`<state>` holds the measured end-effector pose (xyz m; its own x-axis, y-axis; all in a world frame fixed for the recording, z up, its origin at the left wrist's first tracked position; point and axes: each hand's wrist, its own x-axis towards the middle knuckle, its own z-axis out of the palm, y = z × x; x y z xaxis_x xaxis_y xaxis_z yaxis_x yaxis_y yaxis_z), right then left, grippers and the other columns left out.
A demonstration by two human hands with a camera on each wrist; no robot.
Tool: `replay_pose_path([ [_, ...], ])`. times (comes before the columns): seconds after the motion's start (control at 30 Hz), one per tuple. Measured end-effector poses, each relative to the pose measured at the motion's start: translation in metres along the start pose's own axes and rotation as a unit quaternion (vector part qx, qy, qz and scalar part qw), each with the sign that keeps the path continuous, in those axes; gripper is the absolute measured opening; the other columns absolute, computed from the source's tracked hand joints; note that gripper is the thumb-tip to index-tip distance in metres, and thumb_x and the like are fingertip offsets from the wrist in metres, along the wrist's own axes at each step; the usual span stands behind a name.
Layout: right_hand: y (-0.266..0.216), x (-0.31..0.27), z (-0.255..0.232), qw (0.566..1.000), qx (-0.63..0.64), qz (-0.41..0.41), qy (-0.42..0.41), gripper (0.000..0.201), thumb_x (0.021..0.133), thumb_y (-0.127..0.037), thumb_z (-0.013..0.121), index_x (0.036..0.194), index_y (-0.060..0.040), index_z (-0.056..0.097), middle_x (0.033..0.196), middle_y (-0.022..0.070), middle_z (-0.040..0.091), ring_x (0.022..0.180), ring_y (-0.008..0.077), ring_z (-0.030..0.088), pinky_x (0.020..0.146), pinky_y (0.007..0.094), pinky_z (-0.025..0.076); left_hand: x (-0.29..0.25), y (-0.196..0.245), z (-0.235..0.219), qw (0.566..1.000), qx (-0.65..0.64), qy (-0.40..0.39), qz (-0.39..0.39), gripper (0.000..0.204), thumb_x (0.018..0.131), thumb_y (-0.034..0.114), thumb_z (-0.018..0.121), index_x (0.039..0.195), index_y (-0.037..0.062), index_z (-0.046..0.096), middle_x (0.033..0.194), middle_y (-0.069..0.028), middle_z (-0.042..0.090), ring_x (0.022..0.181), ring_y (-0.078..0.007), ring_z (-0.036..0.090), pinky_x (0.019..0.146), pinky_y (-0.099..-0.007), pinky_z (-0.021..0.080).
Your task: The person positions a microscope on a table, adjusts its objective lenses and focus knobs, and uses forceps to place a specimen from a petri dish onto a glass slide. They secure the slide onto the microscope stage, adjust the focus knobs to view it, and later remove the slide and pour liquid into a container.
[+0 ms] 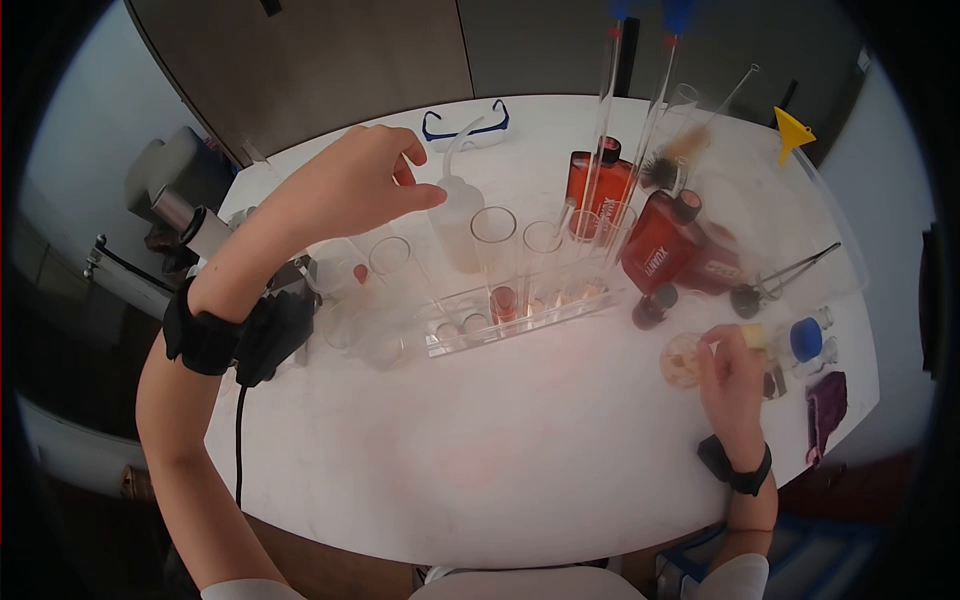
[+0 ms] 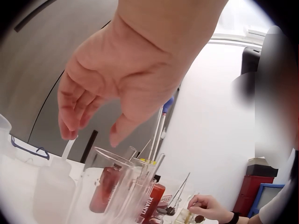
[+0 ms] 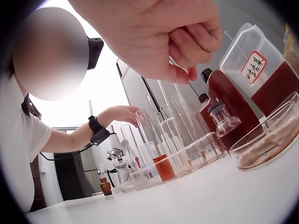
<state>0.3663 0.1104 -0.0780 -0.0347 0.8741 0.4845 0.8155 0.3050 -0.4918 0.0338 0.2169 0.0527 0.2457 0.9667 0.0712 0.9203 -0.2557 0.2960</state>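
My left hand [image 1: 355,185] is raised over the back left of the table, its fingers loosely bent and holding nothing. Below it stands a white plastic wash bottle [image 1: 458,235]; in the left wrist view, its spout tip [image 2: 69,148] overlaps my fingertips. A clear rack [image 1: 440,350] of wide glass test tubes is in front of the bottle, one tube with orange-red liquid [image 3: 163,168]. On the right, my right hand [image 1: 732,375] hovers beside a petri dish [image 1: 664,372] of tan material, fingers curled and thumb against them. I cannot tell whether it pinches something thin.
Red bottles [image 1: 600,185] and tall glass tubes with blue tops [image 1: 650,110] stand behind the rack. Safety glasses [image 1: 465,135] lie at the back. A yellow funnel [image 1: 793,132], blue-capped jar [image 1: 805,340] and purple cloth [image 1: 826,410] are on the right. A microscope [image 3: 117,151] stands left.
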Motion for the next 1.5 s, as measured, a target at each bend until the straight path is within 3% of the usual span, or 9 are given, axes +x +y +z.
replay_pose_path([
  [0.23, 0.002, -0.002, -0.004, 0.999, 0.000, -0.011, -0.042, 0.007, 0.078, -0.003, 0.059, 0.078, -0.0044, 0.053, 0.044, 0.0055, 0.036, 0.035, 0.0162, 0.037, 0.038, 0.0290, 0.026, 0.060, -0.019, 0.026, 0.993, 0.040, -0.086, -0.069, 0.046, 0.057, 0.037, 0.075, 0.074, -0.0039, 0.061, 0.058, -0.0099, 0.060, 0.056, -0.0190, 0.060, 0.055, -0.0284, 0.048],
  [0.33, 0.001, -0.003, -0.003, 0.997, -0.004, -0.016, -0.070, 0.007, 0.077, -0.003, 0.060, 0.078, -0.0047, 0.053, 0.044, 0.0061, 0.038, 0.036, 0.0179, 0.040, 0.038, 0.0293, 0.028, 0.066, -0.030, 0.039, 0.993, 0.058, -0.096, -0.032, 0.042, 0.053, 0.036, 0.075, 0.069, -0.0003, 0.061, 0.055, -0.0071, 0.059, 0.054, -0.0175, 0.060, 0.053, -0.0269, 0.048],
  [0.57, -0.003, -0.004, -0.004, 0.992, 0.004, -0.032, -0.119, 0.008, 0.076, -0.005, 0.061, 0.078, -0.0045, 0.054, 0.047, 0.0082, 0.045, 0.038, 0.0206, 0.046, 0.039, 0.0297, 0.033, 0.073, -0.039, 0.044, 0.997, 0.034, -0.071, -0.001, 0.036, 0.054, 0.033, 0.075, 0.072, 0.0029, 0.065, 0.059, -0.0071, 0.061, 0.057, -0.0157, 0.060, 0.052, -0.0251, 0.047],
  [0.63, -0.005, -0.005, -0.005, 0.993, 0.009, -0.034, -0.113, 0.008, 0.076, -0.005, 0.061, 0.079, -0.0045, 0.054, 0.047, 0.0082, 0.045, 0.038, 0.0207, 0.046, 0.039, 0.0296, 0.033, 0.072, -0.033, 0.026, 0.996, -0.002, -0.084, -0.034, 0.032, 0.061, 0.028, 0.073, 0.073, -0.0010, 0.066, 0.064, -0.0078, 0.061, 0.056, -0.0133, 0.057, 0.054, -0.0233, 0.044],
  [0.8, -0.003, -0.007, -0.002, 0.992, 0.003, -0.046, -0.118, 0.008, 0.076, -0.006, 0.062, 0.080, -0.0050, 0.054, 0.048, 0.0084, 0.048, 0.039, 0.0217, 0.048, 0.040, 0.0296, 0.035, 0.072, -0.036, -0.005, 0.997, -0.054, 0.012, -0.059, 0.031, 0.062, 0.028, 0.073, 0.073, -0.0002, 0.067, 0.060, -0.0073, 0.060, 0.055, -0.0120, 0.055, 0.052, -0.0229, 0.042],
  [1.23, -0.006, -0.008, -0.006, 0.977, -0.001, -0.070, -0.200, 0.010, 0.078, -0.013, 0.061, 0.081, -0.0057, 0.055, 0.057, 0.0109, 0.057, 0.051, 0.0280, 0.056, 0.048, 0.0357, 0.043, 0.073, -0.062, 0.038, 0.998, 0.020, -0.058, -0.033, 0.036, 0.050, 0.026, 0.076, 0.073, 0.0002, 0.067, 0.066, -0.0103, 0.062, 0.060, -0.0192, 0.058, 0.057, -0.0283, 0.046],
  [1.27, -0.006, -0.008, -0.006, 0.975, -0.001, -0.081, -0.204, 0.010, 0.079, -0.014, 0.060, 0.081, -0.0056, 0.055, 0.057, 0.0112, 0.057, 0.053, 0.0281, 0.057, 0.049, 0.0359, 0.043, 0.074, -0.062, 0.035, 0.995, 0.047, -0.079, -0.040, 0.037, 0.057, 0.022, 0.076, 0.083, -0.0026, 0.066, 0.070, -0.0087, 0.063, 0.060, -0.0170, 0.058, 0.057, -0.0269, 0.045],
  [1.4, -0.004, -0.009, -0.006, 0.973, -0.020, -0.073, -0.219, 0.011, 0.079, -0.015, 0.059, 0.081, -0.0055, 0.055, 0.058, 0.0114, 0.057, 0.053, 0.0284, 0.057, 0.051, 0.0364, 0.044, 0.068, -0.065, 0.031, 0.997, 0.041, -0.061, -0.022, 0.040, 0.060, 0.025, 0.075, 0.087, -0.0030, 0.065, 0.074, -0.0099, 0.064, 0.063, -0.0178, 0.059, 0.058, -0.0280, 0.047],
  [1.5, -0.006, -0.009, -0.008, 0.972, -0.006, -0.067, -0.226, 0.011, 0.080, -0.016, 0.059, 0.080, -0.0053, 0.055, 0.057, 0.0112, 0.057, 0.053, 0.0287, 0.057, 0.050, 0.0363, 0.044, 0.050, -0.046, 0.008, 0.987, 0.077, -0.094, -0.109, 0.042, 0.065, 0.028, 0.073, 0.090, -0.0043, 0.064, 0.077, -0.0121, 0.064, 0.067, -0.0188, 0.061, 0.060, -0.0274, 0.047],
])
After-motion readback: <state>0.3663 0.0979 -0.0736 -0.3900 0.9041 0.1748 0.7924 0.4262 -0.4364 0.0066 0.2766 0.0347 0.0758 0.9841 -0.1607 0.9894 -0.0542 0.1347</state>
